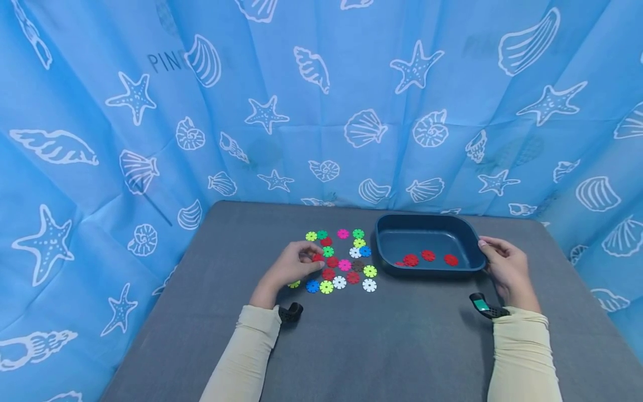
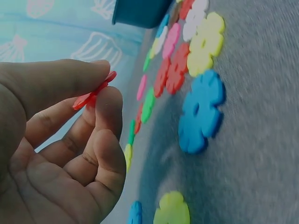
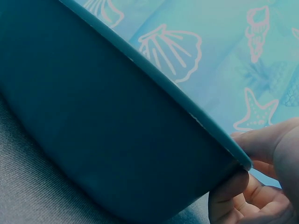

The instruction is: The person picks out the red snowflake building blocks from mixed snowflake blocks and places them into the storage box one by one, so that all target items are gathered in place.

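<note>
Between thumb and fingertips my left hand (image 1: 296,263) pinches a red flower-shaped disc (image 2: 101,88), held above the table. Around and beyond that hand lie several flat notched discs in mixed colours, among them a blue disc (image 2: 202,112), a pink disc (image 1: 344,265) and a white disc (image 1: 369,285). My right hand (image 1: 508,268) grips the right end of a dark blue tray (image 1: 428,272), thumb over the rim and fingers beneath it in the right wrist view. Inside the tray rest several red discs (image 1: 428,255).
A grey cloth (image 1: 382,346) covers the table. Behind it hangs a blue curtain (image 1: 321,151) printed with shells and starfish. Each wrist wears a black camera strap (image 1: 290,314).
</note>
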The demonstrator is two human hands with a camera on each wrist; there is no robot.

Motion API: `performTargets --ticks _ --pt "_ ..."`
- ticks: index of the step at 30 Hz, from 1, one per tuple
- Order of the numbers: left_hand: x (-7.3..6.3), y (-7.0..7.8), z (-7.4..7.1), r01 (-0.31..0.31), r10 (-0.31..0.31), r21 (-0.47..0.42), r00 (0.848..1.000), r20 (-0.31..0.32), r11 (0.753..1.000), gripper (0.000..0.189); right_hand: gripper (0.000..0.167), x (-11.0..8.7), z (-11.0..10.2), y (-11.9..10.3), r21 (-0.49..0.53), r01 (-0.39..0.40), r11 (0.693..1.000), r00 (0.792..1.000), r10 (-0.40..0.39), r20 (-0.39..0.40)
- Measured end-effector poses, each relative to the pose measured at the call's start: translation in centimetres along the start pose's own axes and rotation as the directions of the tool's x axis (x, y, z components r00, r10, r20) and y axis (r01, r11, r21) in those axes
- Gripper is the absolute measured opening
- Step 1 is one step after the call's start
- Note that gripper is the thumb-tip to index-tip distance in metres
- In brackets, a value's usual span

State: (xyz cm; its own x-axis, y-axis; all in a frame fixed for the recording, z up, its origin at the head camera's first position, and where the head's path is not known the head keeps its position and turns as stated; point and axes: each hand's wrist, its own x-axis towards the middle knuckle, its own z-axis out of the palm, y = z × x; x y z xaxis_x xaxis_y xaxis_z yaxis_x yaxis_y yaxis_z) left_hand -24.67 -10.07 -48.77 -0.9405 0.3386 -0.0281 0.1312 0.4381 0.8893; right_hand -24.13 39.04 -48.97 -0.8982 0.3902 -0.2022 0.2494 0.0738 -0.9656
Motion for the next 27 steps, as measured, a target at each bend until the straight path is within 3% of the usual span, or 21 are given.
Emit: performTargets --ticks 9,17,27 --pt "0.8 0.7 0.5 -0.024 0.025 -0.058 1.0 0.01 0.998 0.033 0.04 0.1 0.0 0.0 -0.004 -0.005 1.0 1.0 0.005 0.002" --pt "1.6 1.6 1.2 -0.007 0.008 -0.095 1.0 0.014 0.995 0.037 0.043 0.1 0.1 -0.2 -0.119 0.007 0.993 1.0 -0.009 -0.013" --pt "2.7 2.6 3.3 -0.003 0.012 -0.234 0.999 0.038 0.972 0.034 0.038 -0.1 0.1 -0.4 -0.047 -0.002 0.999 1.0 0.002 -0.003"
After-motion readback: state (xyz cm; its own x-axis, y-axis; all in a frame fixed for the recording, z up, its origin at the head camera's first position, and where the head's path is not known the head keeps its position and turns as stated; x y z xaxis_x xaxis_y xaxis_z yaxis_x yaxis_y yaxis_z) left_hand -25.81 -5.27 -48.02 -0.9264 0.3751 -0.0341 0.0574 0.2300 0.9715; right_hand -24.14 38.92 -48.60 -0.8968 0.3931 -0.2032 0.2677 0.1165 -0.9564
